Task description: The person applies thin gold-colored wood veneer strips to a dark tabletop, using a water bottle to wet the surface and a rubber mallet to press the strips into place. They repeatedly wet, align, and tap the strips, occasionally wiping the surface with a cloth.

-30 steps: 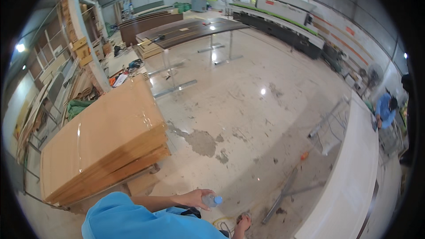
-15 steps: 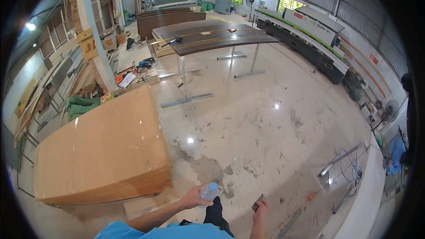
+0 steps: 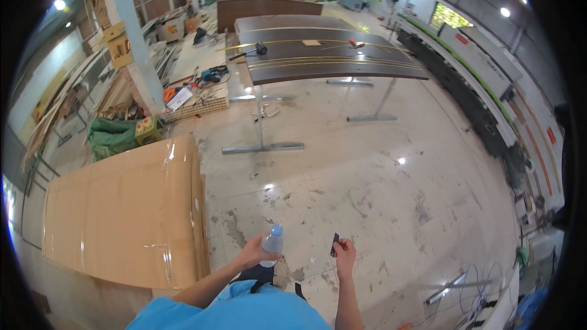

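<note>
A brown wrapped stack (image 3: 122,214) stands at the left; the dark tabletop (image 3: 281,29) lies ahead, well apart from the hands. The left hand (image 3: 251,252) has its fingers curled around a clear bottle (image 3: 272,243), blue cap on, above the floor; the right hand (image 3: 345,256) pinches a small dark flat piece (image 3: 335,243). Both things are held, neither set down. Compared with half a second ago, both hands appear higher and the tabletop farther right.
</note>
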A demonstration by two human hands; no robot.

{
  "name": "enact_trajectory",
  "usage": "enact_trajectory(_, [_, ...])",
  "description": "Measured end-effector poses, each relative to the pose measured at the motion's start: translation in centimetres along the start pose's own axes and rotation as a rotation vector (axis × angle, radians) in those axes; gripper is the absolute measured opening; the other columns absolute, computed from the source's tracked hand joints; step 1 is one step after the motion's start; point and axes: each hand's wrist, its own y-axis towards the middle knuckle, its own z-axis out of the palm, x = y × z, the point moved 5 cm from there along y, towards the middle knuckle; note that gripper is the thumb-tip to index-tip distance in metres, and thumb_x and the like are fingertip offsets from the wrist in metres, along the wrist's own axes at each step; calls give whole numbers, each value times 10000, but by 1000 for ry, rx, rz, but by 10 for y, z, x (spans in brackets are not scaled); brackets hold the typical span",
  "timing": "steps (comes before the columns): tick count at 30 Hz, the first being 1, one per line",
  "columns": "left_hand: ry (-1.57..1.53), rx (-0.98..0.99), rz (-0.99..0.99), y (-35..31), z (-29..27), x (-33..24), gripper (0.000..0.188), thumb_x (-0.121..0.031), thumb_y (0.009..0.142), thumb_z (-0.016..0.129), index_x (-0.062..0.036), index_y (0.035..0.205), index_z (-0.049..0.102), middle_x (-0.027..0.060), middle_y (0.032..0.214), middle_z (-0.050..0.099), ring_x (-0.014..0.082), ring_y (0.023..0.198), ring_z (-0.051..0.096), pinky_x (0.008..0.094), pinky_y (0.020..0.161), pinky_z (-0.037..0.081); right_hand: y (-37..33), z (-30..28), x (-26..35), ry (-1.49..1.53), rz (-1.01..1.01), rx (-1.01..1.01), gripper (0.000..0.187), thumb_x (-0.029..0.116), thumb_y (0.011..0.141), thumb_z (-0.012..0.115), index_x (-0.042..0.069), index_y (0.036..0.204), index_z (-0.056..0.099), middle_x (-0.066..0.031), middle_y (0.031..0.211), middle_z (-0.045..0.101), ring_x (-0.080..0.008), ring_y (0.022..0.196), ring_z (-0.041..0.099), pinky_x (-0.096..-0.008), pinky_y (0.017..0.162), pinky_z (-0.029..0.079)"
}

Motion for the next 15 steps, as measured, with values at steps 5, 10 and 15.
enact_trajectory(5, [-104, -83, 7, 156, -33, -17, 688, -155, 792, 923, -60, 1396, 607, 66, 1218, 712, 187, 1140, 665, 396, 1032, 515, 152, 13, 0, -173, 69, -101, 80, 2, 937, 691, 2, 1010, 658, -9, 811, 646, -75, 686, 578, -244, 602, 458])
enact_trajectory(10, [76, -140, 44, 338, -59, -81, 645, -154, 786, 934, -52, 1343, 624, 42, 1176, 719, 178, 1113, 672, 366, 1000, 532, 247, -12, 21, -27, 125, -204, 124, -12, 940, 677, 1, 1064, 675, -21, 816, 672, -87, 649, 591, -248, 577, 467])
enact_trajectory(15, [-23, -42, 213, 533, -59, -182, 582, -145, 802, 927, -66, 1304, 644, 35, 1175, 723, 163, 1106, 671, 359, 989, 529, 356, -71, 36, 106, 136, -510, 101, 44, 957, 717, 50, 1053, 688, -14, 807, 674, -76, 596, 550, -242, 537, 437])
